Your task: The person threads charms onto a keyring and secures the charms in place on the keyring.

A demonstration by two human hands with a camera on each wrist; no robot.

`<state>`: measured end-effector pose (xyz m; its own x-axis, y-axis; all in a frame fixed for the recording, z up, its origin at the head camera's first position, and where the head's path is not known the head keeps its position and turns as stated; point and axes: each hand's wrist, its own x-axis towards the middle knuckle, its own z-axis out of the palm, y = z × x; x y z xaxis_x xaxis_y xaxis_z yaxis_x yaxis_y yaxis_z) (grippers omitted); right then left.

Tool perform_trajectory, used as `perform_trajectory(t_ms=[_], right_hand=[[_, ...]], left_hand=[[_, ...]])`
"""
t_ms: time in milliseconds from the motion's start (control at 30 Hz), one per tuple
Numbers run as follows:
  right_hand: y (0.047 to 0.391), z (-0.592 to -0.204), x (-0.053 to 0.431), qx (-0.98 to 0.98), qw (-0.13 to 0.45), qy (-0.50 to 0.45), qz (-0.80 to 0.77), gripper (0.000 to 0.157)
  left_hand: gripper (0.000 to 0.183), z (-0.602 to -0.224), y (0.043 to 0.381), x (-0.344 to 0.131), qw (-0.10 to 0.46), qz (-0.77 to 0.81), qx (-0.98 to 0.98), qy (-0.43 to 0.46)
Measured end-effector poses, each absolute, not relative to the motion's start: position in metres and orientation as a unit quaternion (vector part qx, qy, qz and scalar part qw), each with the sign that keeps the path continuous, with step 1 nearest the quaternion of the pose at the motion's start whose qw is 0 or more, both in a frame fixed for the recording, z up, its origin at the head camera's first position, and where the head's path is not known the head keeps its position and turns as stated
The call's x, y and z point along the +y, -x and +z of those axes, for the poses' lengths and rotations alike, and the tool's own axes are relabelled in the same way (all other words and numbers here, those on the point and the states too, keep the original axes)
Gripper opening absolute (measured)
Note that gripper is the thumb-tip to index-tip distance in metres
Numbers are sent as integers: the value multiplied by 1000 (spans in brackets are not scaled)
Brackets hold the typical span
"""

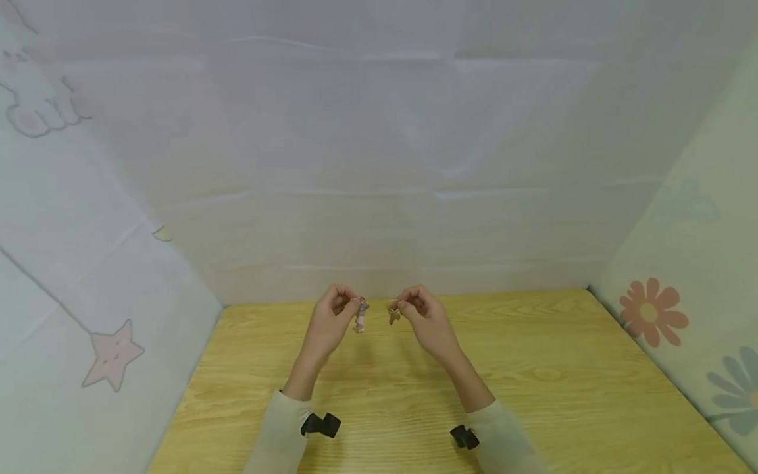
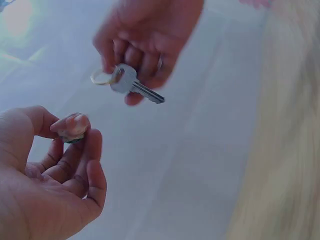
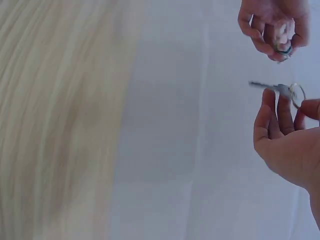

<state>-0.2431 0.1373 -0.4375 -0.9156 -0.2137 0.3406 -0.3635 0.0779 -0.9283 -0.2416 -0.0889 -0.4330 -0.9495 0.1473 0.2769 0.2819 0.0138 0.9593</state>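
Fingers (image 1: 352, 307) of the left hand (image 1: 327, 322) pinch a small figurine (image 1: 360, 318) above the bench (image 1: 379, 408) in the head view; near it but apart, the right hand (image 1: 432, 324) pinches a ring (image 1: 392, 302) bearing a key (image 1: 394, 317). From the left wrist, the left thumb and forefinger nearly meet on the figurine, other fingers loosely bent. From the right wrist, the right thumb grips the ring.

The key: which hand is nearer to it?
Right. The right hand pinches the ring on the key; the left hand is apart from it, across a gap, holding a small figurine.
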Motion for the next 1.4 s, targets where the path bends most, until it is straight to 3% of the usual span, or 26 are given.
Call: perform_trajectory(t_ms=[167,333,800,1133,1400], right_hand=[[224,-417,127,-684,51,-199,700,25],[211,-398,118,-654,50,-205,726,30],[196,-388,113,-636,54,-243,730,24],[193,-385,109,-631,31,-246,735,24],[187,-384,110,-667,63,-195,716,20]], left_hand=[[16,-405,217,-83,4,-738,-648,190],[18,-384,199,-82,0,-734,-648,203],[23,-364,170,-82,45,-714,-669,203],[26,-360,162,-76,125,-662,-707,213],[23,-360,158,-70,176,-619,-730,230]])
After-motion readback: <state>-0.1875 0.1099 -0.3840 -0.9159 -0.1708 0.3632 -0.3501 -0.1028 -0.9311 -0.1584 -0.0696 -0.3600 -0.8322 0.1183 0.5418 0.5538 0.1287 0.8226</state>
